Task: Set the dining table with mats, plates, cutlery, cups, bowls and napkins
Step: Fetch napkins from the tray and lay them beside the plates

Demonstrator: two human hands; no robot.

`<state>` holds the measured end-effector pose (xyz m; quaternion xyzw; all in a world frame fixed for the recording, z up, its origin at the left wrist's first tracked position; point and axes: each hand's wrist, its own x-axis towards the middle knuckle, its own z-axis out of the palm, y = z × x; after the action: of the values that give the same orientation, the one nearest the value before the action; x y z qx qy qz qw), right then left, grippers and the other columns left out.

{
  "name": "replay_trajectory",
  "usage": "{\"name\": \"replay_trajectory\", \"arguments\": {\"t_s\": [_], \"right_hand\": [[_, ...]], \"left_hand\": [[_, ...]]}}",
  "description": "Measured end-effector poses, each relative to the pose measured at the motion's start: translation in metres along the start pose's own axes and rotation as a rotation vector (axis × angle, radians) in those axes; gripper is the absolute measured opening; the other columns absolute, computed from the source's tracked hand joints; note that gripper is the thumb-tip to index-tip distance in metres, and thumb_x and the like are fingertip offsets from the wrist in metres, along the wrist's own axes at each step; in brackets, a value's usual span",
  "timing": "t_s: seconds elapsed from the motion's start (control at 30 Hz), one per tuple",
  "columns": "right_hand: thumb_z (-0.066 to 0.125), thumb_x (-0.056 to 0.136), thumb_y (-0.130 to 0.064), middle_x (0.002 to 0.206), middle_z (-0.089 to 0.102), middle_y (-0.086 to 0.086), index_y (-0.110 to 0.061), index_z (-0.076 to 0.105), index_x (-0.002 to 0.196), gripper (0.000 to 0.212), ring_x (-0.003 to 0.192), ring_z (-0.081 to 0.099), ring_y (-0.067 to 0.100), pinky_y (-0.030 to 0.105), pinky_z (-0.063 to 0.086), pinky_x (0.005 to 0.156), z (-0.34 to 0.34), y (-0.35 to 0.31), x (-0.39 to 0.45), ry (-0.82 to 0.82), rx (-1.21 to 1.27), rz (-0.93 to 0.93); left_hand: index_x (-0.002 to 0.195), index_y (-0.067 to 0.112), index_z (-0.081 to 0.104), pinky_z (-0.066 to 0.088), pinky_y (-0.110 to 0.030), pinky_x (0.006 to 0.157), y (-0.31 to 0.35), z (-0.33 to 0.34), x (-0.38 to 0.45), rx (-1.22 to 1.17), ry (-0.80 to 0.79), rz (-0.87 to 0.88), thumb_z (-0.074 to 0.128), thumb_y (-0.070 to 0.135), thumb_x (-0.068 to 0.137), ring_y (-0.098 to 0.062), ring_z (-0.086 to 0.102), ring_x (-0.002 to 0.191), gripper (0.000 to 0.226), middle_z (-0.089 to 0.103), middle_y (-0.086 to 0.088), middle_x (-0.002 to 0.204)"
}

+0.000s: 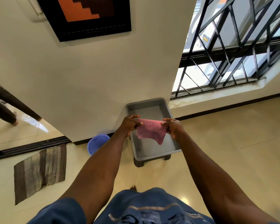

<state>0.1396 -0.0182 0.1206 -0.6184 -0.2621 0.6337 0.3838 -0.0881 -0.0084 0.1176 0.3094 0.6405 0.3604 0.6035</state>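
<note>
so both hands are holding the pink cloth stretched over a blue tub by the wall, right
Not quite. The head view shows the left hand and right hand pinching the pink cloth by its top corners over a grey tub by the wall; the blue thing is a smaller basin beside it.

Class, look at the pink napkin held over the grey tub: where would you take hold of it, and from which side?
Grip the pink napkin at its two top corners, one from each side, as the left hand and right hand pinch it now. Its top edge is stretched taut while the rest hangs limp over the grey tub, so the corners probably give most control.
</note>
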Motion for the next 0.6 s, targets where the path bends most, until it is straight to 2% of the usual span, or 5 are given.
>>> {"name": "replay_trajectory", "arguments": {"t_s": [0.1,0.23,0.3,0.47,0.6], "right_hand": [[0.071,0.081,0.0,0.109,0.067,0.021,-0.006,0.069,0.097,0.017,0.106,0.064,0.034,0.041,0.056,0.09,-0.001,0.0,0.005,0.013,-0.021,-0.02],[0.07,0.081,0.002,0.104,0.068,0.02,-0.005,0.069,0.094,0.015,0.102,0.066,0.033,0.036,0.058,0.083,0.0,-0.003,0.002,0.025,-0.062,-0.068],[0.07,0.081,0.002,0.102,0.067,0.019,-0.004,0.068,0.094,0.015,0.1,0.066,0.031,0.033,0.058,0.08,0.001,-0.004,-0.002,0.025,-0.108,-0.103],[0.07,0.082,-0.002,0.1,0.065,0.016,-0.008,0.066,0.091,0.011,0.095,0.062,0.026,0.033,0.054,0.081,0.002,-0.009,-0.008,0.027,-0.316,-0.211],[0.068,0.087,-0.007,0.093,0.065,0.013,-0.003,0.067,0.094,0.008,0.085,0.06,0.019,0.022,0.05,0.069,0.005,-0.014,-0.008,0.074,-0.471,-0.302]], "left_hand": [[0.111,0.005,0.067,0.057,-0.027,0.071,0.003,0.002,-0.003,0.084,0.011,0.057,0.066,-0.018,0.075,-0.021,0.064,0.086,0.043,0.066,-0.012,0.102],[0.097,0.008,0.072,0.057,-0.04,0.088,0.005,0.004,-0.001,0.186,0.1,0.14,0.065,-0.016,0.075,-0.026,0.066,0.093,0.033,0.07,-0.012,0.1],[0.096,0.008,0.074,0.055,-0.041,0.091,0.007,0.005,0.0,0.237,0.137,0.18,0.065,-0.015,0.074,-0.028,0.067,0.096,0.032,0.072,-0.012,0.099],[0.1,0.005,0.074,0.054,-0.03,0.083,0.016,0.008,-0.004,0.406,0.188,0.308,0.065,-0.008,0.078,-0.02,0.065,0.088,0.027,0.073,-0.011,0.098],[0.099,0.004,0.074,0.05,-0.023,0.073,0.02,0.009,-0.007,0.482,0.183,0.376,0.065,-0.003,0.083,-0.017,0.064,0.083,0.019,0.073,-0.01,0.095]]}}
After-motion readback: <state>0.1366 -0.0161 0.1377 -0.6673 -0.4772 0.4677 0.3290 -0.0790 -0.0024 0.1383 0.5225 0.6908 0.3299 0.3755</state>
